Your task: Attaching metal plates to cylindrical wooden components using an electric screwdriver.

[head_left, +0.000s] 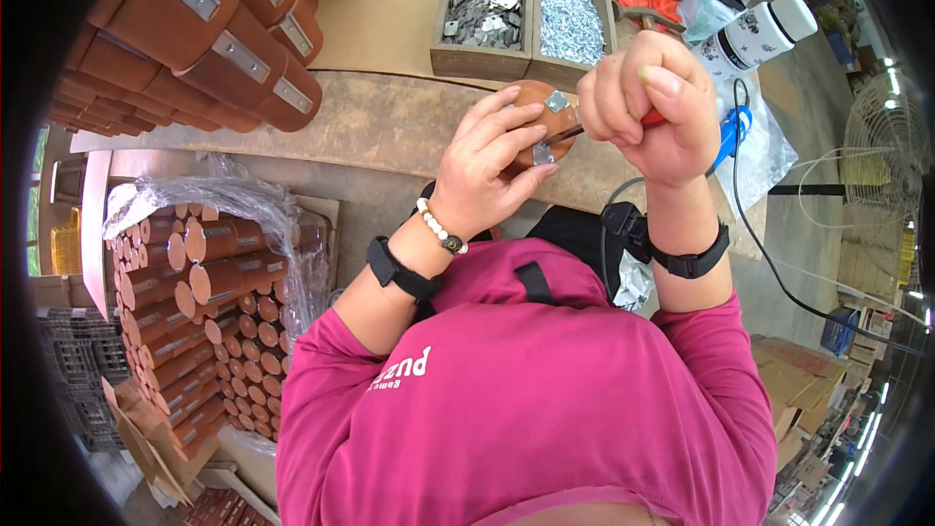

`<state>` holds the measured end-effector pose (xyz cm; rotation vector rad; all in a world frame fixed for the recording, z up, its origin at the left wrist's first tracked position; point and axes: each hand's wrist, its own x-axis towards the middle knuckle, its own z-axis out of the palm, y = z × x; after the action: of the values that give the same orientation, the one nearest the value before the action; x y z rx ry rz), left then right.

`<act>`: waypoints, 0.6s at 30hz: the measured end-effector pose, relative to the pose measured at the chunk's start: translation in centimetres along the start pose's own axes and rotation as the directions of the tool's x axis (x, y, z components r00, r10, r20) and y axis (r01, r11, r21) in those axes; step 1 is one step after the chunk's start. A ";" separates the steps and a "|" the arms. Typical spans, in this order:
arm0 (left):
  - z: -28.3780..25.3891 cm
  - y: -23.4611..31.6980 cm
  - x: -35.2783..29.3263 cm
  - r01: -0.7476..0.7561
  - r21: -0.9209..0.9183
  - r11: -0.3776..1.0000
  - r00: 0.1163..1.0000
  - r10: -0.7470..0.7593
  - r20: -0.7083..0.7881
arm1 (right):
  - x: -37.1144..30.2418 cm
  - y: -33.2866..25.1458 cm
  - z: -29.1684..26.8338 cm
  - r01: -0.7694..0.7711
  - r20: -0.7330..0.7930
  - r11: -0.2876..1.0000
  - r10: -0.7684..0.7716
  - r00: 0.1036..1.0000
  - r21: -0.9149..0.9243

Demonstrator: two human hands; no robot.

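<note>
Clasping brown piece (558, 121), left grip (489, 151), right grip (651, 107) clenching screwdriver (568, 135), bare bench edge (360, 148) leftward

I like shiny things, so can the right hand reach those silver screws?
Probably yes: the silver screws lie uncovered in an open wooden box just beyond the right hand, though its fingers are closed around a red-handled screwdriver.

Left hand (490, 161) at twelve o'clock grips a brown piece (557, 123) at one; right hand (659, 102), at two, clenches a red-handled tool (654, 119)!
</note>
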<state>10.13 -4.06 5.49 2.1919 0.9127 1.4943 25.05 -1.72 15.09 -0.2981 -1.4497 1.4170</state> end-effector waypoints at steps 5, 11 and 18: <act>-0.1 0.0 0.0 -0.015 0.024 1.000 1.000 0.014 0.020 | 0.1 -1.1 1.0 -0.111 -0.046 0.958 0.103 0.994 -0.265; -0.1 0.0 -0.1 0.006 0.029 1.000 1.000 -0.006 0.030 | -0.8 -0.1 4.2 -0.096 -0.341 0.945 -0.017 0.940 -0.312; -0.2 0.2 0.1 0.013 0.030 0.999 0.997 -0.015 0.069 | 0.3 0.0 1.7 -0.058 -0.148 0.997 0.066 0.987 0.058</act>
<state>10.04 -4.11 5.77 2.2383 0.9316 1.3976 23.64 -2.47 15.66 -0.4100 -1.2874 1.4490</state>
